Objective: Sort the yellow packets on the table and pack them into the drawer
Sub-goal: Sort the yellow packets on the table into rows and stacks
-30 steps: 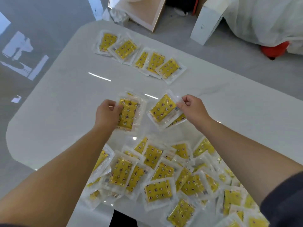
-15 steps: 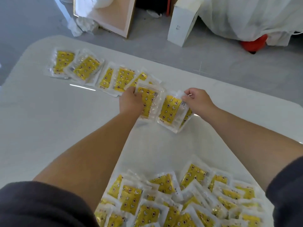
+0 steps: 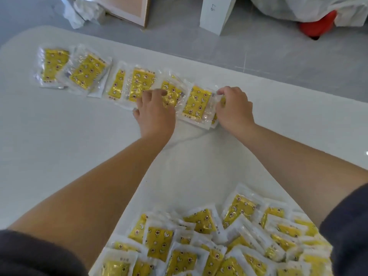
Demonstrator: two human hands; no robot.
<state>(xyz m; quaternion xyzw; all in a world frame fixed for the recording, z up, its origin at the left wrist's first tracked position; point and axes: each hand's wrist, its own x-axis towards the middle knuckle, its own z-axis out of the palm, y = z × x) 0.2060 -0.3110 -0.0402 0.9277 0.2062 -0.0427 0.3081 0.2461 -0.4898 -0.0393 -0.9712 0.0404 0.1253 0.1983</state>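
The left grip (image 3: pixel 155 112) lay released, fingers spread flat and pressing a packet (image 3: pixel 172 94) down onto the desk (image 3: pixel 59 146). Just beside it the right grip (image 3: pixel 235 108) was grasping the end packets (image 3: pixel 197 102), fingertips pinching their right edge, with at least one more showing underneath. Both sat at the right end of a row (image 3: pixel 87 71) of sorted packets that ran leftward near the far edge of the desk. The unsorted heap (image 3: pixel 219 246) lay well apart, at the near edge between the forearms. No drawer was in view. The wrappers looked slick and overlapped, so a left grip lifting off carelessly would probably drag its packet and skew the neighbours. The pinched ones could fan out on letting go, and a hard push might slide the row off the far edge. Half a second earlier the left grip had been curled round its packet and the right one's packets were tilted up. A second earlier both had been holding packets mid-desk, near the heap.
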